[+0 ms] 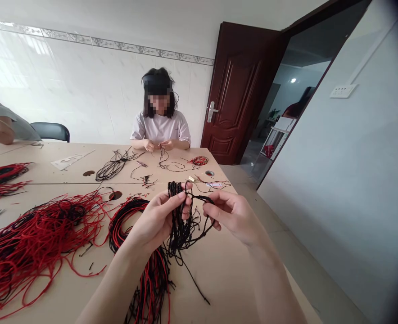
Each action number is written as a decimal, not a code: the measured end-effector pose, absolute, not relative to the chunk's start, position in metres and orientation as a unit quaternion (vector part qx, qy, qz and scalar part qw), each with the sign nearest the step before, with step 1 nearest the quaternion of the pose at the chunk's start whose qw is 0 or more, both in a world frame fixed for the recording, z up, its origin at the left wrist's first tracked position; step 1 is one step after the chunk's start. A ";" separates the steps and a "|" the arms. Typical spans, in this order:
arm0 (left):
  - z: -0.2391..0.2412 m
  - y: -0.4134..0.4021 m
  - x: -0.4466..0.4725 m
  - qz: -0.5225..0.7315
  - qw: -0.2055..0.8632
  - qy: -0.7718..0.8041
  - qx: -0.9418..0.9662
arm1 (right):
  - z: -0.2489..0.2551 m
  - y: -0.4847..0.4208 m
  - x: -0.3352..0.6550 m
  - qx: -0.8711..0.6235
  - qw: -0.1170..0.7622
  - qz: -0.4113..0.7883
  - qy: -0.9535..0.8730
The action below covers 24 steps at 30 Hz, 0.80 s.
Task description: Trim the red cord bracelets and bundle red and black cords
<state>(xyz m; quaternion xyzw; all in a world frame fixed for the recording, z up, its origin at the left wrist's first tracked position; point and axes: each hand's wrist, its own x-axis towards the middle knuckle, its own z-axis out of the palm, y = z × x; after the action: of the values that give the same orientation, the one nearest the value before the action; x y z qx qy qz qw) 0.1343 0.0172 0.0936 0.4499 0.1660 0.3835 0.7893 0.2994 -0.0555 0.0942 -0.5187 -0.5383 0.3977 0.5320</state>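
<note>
Several black braided cords hang in a looped bunch from my left hand, whose thumb and fingers are closed around their top. To its right, my right hand pinches one loop of black cord that runs across from the bunch. Loose cord ends dangle below, and one thin end points toward the table's near side. Beneath my left forearm lies a bundle of red and black cords, partly hidden by the arm.
A large tangle of red and black cords spreads on the left of the table. Across sits a co-worker handling thin cords. Black cords, a red coil and a tape roll lie farther back.
</note>
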 end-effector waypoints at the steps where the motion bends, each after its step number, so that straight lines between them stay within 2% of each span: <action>1: 0.093 0.018 0.134 0.396 0.777 0.176 0.456 | 0.094 -0.056 0.299 -0.507 0.541 0.408 -0.533; 6: 0.090 0.016 0.138 0.398 0.693 0.217 0.561 | 0.092 -0.052 0.293 -0.455 0.631 0.392 -0.491; 9: 0.092 0.009 0.141 0.368 0.615 0.215 0.663 | 0.092 -0.051 0.289 -0.453 0.642 0.387 -0.482; 13: 0.095 0.002 0.143 0.365 0.568 0.199 0.710 | 0.093 -0.051 0.286 -0.444 0.640 0.410 -0.475; 17: 0.094 0.003 0.143 0.362 0.584 0.207 0.696 | 0.090 -0.050 0.287 -0.403 0.641 0.454 -0.470; 24: 0.089 0.008 0.140 0.374 0.697 0.193 0.580 | 0.092 -0.055 0.287 -0.405 0.625 0.447 -0.497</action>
<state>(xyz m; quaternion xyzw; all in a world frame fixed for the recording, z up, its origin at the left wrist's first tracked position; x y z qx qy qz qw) 0.1401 0.0080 0.0890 0.5805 0.1932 0.3744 0.6968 0.2872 -0.0555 0.0916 -0.4047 -0.4966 0.4467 0.6245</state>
